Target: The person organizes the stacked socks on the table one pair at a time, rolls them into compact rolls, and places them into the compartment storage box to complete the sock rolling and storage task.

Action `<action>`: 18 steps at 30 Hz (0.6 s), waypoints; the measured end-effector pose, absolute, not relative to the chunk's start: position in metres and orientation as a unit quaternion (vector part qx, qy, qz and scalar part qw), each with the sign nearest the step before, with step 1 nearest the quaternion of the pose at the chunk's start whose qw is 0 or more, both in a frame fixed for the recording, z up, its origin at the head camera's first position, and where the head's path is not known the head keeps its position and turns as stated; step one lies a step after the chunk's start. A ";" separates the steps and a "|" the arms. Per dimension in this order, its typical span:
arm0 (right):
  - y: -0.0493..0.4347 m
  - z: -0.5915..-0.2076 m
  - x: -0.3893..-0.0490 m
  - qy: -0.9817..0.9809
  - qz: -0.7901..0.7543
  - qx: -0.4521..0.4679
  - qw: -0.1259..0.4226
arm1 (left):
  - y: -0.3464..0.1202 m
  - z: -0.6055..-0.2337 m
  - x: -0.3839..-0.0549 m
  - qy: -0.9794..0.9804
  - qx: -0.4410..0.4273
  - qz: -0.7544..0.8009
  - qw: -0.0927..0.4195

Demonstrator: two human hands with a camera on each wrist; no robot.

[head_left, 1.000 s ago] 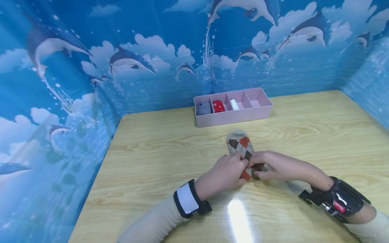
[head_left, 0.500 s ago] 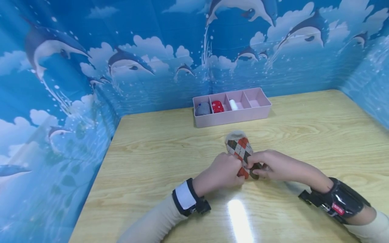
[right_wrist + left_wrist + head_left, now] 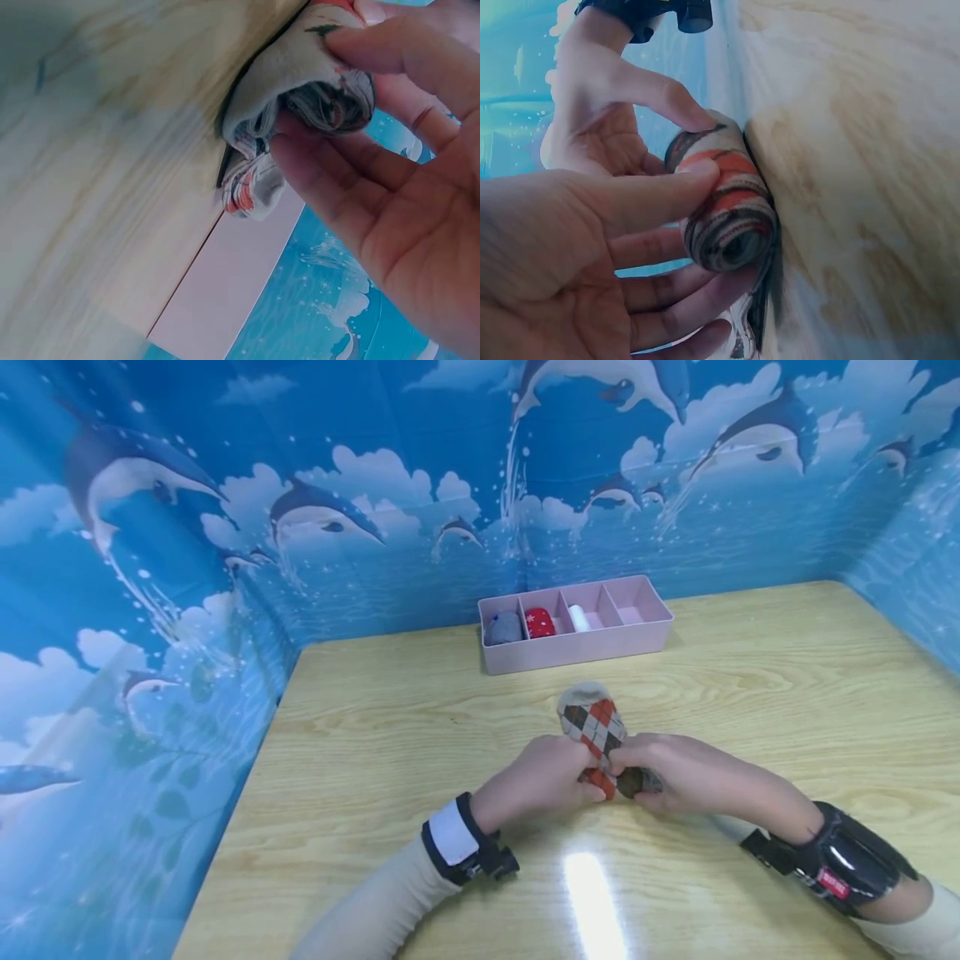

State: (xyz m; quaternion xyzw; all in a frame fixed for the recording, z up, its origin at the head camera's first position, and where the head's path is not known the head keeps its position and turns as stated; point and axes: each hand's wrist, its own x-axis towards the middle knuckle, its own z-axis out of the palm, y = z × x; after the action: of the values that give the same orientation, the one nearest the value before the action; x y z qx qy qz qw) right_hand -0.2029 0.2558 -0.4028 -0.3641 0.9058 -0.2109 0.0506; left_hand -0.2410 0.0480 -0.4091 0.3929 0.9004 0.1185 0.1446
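Observation:
An argyle sock (image 3: 592,718) in beige, orange and dark brown lies on the table, its near part rolled up and its far part flat. My left hand (image 3: 542,777) grips the left end of the roll, thumb on top in the left wrist view, where the coiled layers of the sock (image 3: 731,202) show. From the other side my right hand (image 3: 678,772) holds the right end. Seen from the right wrist, the right thumb presses on the sock (image 3: 277,82) and fingers reach in under the roll.
Beyond the sock, against the blue dolphin curtain (image 3: 375,568), stands a pink divided box (image 3: 577,649). Its compartments hold a grey rolled item (image 3: 503,628), a red patterned one (image 3: 539,622) and a white one (image 3: 578,618). The wooden table (image 3: 375,727) extends on both sides.
Both hands stay at the sock and shift only slightly. The right fingers have closed in more around the right end of the roll. The box and its contents have not moved.

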 end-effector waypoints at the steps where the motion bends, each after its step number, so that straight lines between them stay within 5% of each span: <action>1: 0.256 -0.403 -0.203 0.905 -0.215 -0.364 0.052 | 0.048 -0.409 -0.241 0.903 0.382 0.127 0.151; 18: 0.251 -0.398 -0.196 0.923 -0.186 -0.338 0.015 | 0.053 -0.408 -0.239 0.910 0.381 0.107 0.124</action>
State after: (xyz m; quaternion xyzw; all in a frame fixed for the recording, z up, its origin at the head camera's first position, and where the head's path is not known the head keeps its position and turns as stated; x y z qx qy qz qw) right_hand -0.1957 0.2514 -0.3976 -0.3381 0.9225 -0.1856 0.0149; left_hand -0.2392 0.0527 -0.4080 0.3806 0.9101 0.1071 0.1237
